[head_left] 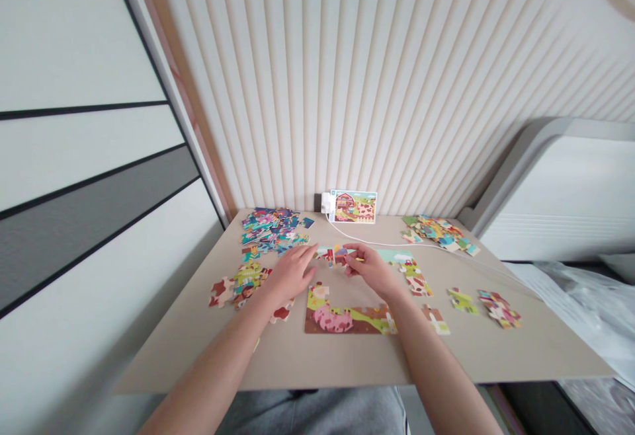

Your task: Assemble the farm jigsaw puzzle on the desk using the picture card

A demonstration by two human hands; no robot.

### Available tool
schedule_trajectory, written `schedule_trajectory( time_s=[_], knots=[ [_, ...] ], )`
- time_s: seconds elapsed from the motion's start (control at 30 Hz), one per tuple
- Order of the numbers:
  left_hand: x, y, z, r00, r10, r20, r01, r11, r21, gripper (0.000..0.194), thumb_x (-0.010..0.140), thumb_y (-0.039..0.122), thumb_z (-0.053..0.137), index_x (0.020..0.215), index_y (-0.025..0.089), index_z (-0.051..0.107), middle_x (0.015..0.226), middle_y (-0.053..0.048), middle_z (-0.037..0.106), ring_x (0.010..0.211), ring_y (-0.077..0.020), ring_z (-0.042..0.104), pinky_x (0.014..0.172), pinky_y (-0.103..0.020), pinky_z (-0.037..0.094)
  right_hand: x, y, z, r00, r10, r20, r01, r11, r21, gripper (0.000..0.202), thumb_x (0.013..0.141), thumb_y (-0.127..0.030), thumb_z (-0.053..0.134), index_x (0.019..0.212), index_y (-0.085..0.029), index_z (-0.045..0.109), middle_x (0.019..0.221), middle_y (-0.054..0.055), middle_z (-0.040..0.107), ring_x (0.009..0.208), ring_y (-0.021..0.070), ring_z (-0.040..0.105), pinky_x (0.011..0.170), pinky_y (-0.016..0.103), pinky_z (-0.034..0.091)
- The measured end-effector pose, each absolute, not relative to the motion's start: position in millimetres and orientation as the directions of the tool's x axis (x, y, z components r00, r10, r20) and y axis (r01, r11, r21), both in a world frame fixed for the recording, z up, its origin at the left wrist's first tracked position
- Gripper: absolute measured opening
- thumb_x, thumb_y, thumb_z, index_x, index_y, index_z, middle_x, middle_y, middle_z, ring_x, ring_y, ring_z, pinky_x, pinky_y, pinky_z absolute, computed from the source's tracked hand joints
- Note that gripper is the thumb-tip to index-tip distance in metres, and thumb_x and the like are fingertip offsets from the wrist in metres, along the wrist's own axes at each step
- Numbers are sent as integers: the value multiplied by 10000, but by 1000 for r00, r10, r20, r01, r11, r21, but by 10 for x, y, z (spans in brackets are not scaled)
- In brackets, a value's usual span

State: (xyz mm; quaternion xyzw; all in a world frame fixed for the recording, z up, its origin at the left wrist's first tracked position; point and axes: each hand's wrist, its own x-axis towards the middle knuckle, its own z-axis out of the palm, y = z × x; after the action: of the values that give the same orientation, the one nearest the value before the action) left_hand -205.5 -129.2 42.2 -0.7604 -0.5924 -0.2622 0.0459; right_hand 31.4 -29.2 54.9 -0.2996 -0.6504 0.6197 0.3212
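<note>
Bare forearms [223, 365] over flat, knobbed jigsaw pieces [333, 319].

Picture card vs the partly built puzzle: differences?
- Pose: the picture card stands up at the table's back edge; the partly built puzzle lies flat.
- State: the card shows one whole picture; the puzzle has a bare gap in its middle.
- Size: the card looks clearly smaller than the puzzle's layout, even allowing for being farther back.

Shared: farm-style art with green and pink areas.
</note>
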Motion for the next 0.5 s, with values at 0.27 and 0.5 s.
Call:
schedule_trajectory(
  time_s=[0.27, 0.5],
  knots=[
    [-1977, -1338, 493, 206, 840, 501, 893, -372, 256, 535, 864, 380, 761, 1338, 234, 562, 1277, -100, 667, 1243, -297, 590, 1106, -478, 447, 216, -414, 551, -658, 752, 43, 8, 63, -998, 427, 860, -478, 713, 1165, -190, 633, 911, 40, 720, 657, 132, 671, 660, 290, 553],
    [-1995, -1350, 497, 184, 864, 469, 901, -339, 270, 451, 889, 429, 734, 1277, 238, 606, 1220, -94, 688, 1214, -288, 604, 1090, -466, 451, 174, -455, 546, -652, 757, 43, 56, 105, -993, 421, 847, -416, 690, 1196, -187, 637, 788, -8, 666, 618, 129, 637, 621, 272, 523]
  ],
)
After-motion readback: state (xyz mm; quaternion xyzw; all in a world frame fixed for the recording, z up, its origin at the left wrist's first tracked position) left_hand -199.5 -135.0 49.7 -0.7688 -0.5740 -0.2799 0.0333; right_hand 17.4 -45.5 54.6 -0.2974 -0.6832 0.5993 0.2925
